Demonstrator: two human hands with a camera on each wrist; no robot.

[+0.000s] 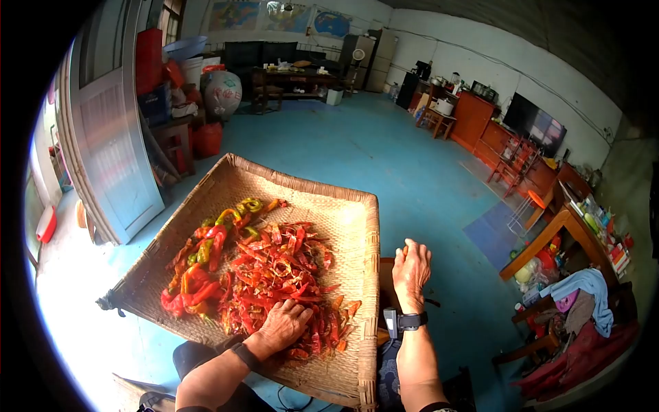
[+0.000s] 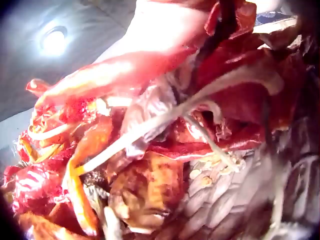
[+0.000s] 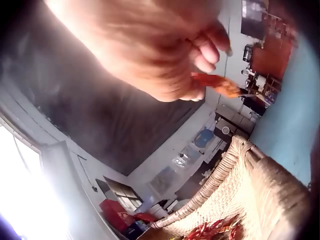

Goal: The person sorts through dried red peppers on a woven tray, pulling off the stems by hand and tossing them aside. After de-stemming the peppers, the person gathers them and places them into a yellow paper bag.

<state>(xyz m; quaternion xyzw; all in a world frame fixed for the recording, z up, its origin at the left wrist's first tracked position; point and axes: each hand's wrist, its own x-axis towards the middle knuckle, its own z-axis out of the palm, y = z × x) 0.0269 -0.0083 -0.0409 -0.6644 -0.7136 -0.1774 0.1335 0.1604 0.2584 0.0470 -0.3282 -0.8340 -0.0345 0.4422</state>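
A square woven bamboo basket [image 1: 353, 226] holds a heap of dried red chili peppers [image 1: 281, 257]. Larger, glossier red peppers [image 1: 195, 288] and some yellow-green ones [image 1: 230, 216] lie along its left side. My left hand [image 1: 285, 324] rests on the near part of the heap, its fingertips hidden among the chilies; I cannot tell whether it grips one. Close up in the left wrist view are wrinkled red chilies [image 2: 120, 75] and a pale stem [image 2: 145, 130]. Beyond the basket's right rim, my right hand [image 1: 412, 271] pinches an orange-red dried chili pepper [image 3: 217, 85].
Blue floor [image 1: 316, 137] stretches ahead. A white door [image 1: 110, 130] stands at the left. At the right are a chair heaped with clothes [image 1: 583, 302] and a wooden table [image 1: 566, 226]. Red cabinets [image 1: 473, 123] line the far right wall, and a dark sofa [image 1: 254, 55] stands at the back.
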